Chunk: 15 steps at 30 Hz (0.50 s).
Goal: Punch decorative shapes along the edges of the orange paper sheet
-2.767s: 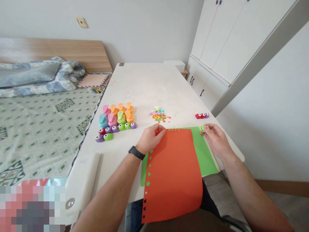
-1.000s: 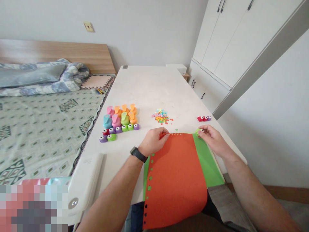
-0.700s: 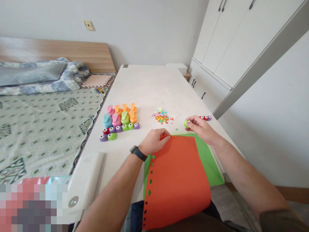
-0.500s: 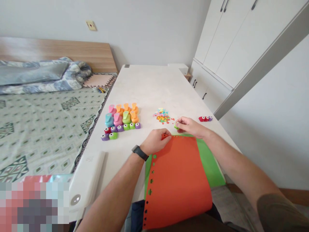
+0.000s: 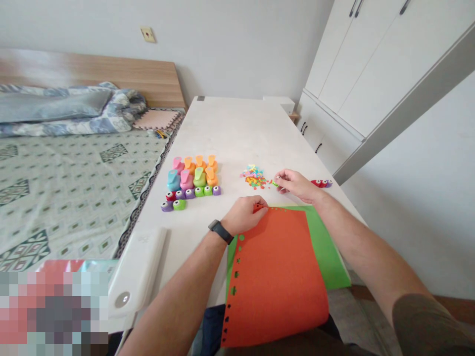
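My left hand (image 5: 246, 214) pinches the top left corner of an orange paper sheet (image 5: 280, 277), whose left and top edges bear rows of small punched shapes. Beneath it lies a green sheet (image 5: 328, 252), showing along the right side and top. Between the fingertips of my right hand (image 5: 295, 184) is a small green craft punch (image 5: 275, 183), mostly covered by the fingers and held just beyond the paper's top edge. Close to its left is a pile of colourful paper cutouts (image 5: 255, 181).
Rows of larger lever punches (image 5: 186, 179) and small round-button punches (image 5: 190, 193) stand on the left. Several small punches (image 5: 322, 183) sit near the right table edge. A long white device (image 5: 143, 267) occupies the front left of the white table (image 5: 237, 128).
My right hand, with the green punch, has moved slightly away from the orange sheet toward the cutout pile. My left hand keeps its hold on the corner. The whole view has shifted a little.
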Available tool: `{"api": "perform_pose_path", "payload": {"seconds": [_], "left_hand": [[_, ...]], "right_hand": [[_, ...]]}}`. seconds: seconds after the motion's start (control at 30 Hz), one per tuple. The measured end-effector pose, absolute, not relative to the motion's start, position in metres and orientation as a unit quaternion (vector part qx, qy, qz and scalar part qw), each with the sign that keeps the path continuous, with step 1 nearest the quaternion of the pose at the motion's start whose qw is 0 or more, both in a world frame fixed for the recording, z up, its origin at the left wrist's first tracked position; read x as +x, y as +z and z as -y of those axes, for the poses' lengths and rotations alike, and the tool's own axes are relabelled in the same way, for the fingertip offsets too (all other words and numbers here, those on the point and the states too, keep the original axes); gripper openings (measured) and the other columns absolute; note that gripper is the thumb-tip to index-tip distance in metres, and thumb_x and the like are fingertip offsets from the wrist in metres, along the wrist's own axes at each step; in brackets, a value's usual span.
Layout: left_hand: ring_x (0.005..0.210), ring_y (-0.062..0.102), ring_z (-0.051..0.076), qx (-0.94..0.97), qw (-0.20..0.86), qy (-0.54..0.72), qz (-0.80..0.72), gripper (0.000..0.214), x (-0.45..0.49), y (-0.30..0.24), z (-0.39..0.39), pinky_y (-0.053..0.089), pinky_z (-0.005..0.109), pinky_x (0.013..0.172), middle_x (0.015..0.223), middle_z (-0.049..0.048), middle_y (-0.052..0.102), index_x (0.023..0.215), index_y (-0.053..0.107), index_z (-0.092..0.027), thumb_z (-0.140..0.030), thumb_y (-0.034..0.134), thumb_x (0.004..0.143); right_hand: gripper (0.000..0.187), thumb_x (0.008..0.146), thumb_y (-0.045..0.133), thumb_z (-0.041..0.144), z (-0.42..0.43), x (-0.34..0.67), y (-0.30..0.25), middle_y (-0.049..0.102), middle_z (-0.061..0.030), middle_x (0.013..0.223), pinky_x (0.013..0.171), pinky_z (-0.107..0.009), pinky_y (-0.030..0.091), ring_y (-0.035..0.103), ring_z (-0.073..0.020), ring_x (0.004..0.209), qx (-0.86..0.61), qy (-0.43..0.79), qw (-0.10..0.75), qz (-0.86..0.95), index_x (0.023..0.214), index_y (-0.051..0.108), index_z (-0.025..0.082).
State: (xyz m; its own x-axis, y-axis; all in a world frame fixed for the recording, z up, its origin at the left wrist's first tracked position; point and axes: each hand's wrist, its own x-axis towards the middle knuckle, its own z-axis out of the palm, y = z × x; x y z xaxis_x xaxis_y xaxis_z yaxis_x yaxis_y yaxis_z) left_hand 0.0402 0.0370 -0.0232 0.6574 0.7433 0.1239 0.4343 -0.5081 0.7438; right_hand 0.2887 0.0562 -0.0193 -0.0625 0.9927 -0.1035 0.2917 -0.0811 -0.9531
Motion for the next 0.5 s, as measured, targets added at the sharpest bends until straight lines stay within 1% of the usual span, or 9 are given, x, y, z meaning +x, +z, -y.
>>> {"api": "perform_pose_path", "payload": {"seconds": [0.07,0.2,0.27,0.33,0.5], "left_hand": [[0.081,0.069,0.019,0.841,0.350,0.218,-0.351,0.020,0.040,-0.023,-0.037,0.051,0.028,0.075,0.089,0.0043,0.078,0.091,0.075,-0.021,-0.029,0.057,0.090],[0.082,0.069,0.019,0.840,0.349,0.221,-0.352,0.020,0.041,-0.023,-0.037,0.051,0.027,0.075,0.090,0.0042,0.078,0.091,0.075,-0.020,-0.030,0.057,0.091],[0.081,0.069,0.019,0.839,0.351,0.225,-0.351,0.020,0.041,-0.023,-0.037,0.051,0.027,0.075,0.089,0.0042,0.078,0.091,0.075,-0.020,-0.029,0.057,0.090],[0.080,0.069,0.019,0.838,0.352,0.231,-0.348,0.020,0.040,-0.024,-0.037,0.051,0.027,0.074,0.089,0.0041,0.078,0.090,0.075,-0.020,-0.029,0.057,0.090],[0.081,0.070,0.019,0.836,0.354,0.235,-0.347,0.020,0.039,-0.024,-0.037,0.052,0.027,0.074,0.090,0.0046,0.078,0.091,0.075,-0.020,-0.030,0.057,0.090]], "right_hand": [[0.039,0.082,0.077,0.056,-0.059,0.286,-0.025,0.069,-0.0035,0.085,0.072,-0.033,0.056,0.066,-0.0171,0.075,-0.573,0.454,0.381,0.566,0.096,0.066,0.021],[0.040,0.082,0.077,0.056,-0.069,0.271,-0.024,0.070,-0.0019,0.089,0.083,-0.035,0.056,0.068,-0.0168,0.081,-0.525,0.435,0.464,0.566,0.099,0.066,0.022],[0.041,0.081,0.077,0.057,-0.071,0.268,-0.019,0.069,-0.0012,0.090,0.083,-0.035,0.056,0.068,-0.0164,0.081,-0.522,0.440,0.488,0.543,0.099,0.065,0.023],[0.041,0.081,0.077,0.057,-0.071,0.270,-0.016,0.069,-0.0013,0.090,0.081,-0.035,0.056,0.068,-0.0165,0.081,-0.533,0.445,0.487,0.530,0.098,0.065,0.022],[0.039,0.082,0.076,0.056,-0.067,0.283,-0.021,0.070,-0.0025,0.088,0.077,-0.034,0.055,0.068,-0.0168,0.080,-0.561,0.437,0.452,0.539,0.097,0.064,0.021]]}}
